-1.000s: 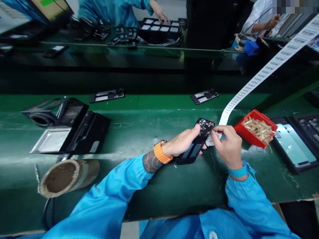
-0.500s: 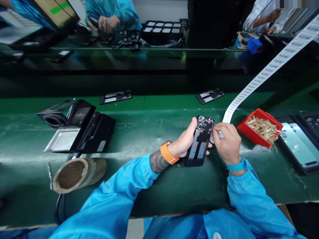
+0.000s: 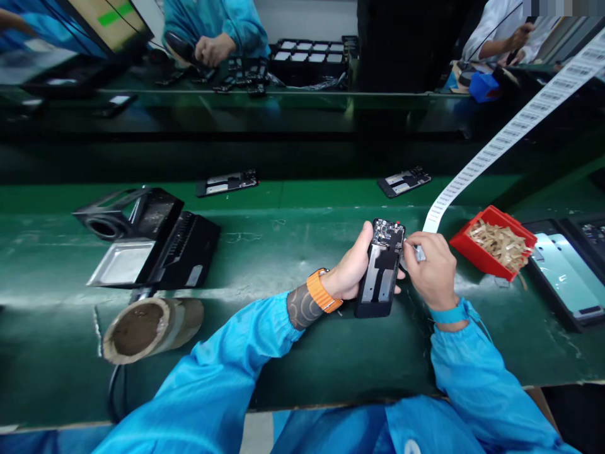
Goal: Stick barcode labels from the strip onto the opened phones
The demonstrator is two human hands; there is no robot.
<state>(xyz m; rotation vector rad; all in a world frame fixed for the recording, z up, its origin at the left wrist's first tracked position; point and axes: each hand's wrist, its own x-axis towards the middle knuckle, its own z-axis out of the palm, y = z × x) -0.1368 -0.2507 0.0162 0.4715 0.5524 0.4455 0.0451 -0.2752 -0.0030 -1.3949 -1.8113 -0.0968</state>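
Observation:
An opened phone (image 3: 380,280) with bare circuit boards at its upper end is in my left hand (image 3: 353,268). My left thumb lies along its left edge and fingertips show past its right edge. The fingers of my right hand (image 3: 432,265) are pinched together at the phone's upper right edge. A small whitish piece shows by those fingers; whether they grip it I cannot make out. Just beyond this hand hangs the lower end of a white strip of barcode labels (image 3: 477,165).
A red bin (image 3: 477,246) of tan scraps stands right, beside a tray with pale green phone panels (image 3: 562,271). At left are a black soldering-iron stand (image 3: 189,252) and a cardboard tube (image 3: 182,325). Two opened phones (image 3: 229,183) (image 3: 404,181) lie farther back. Co-workers sit opposite.
The two phones at the back have shifted slightly right. The phone in my left hand has turned a little more upright. My right hand stays at its edge, almost unmoved.

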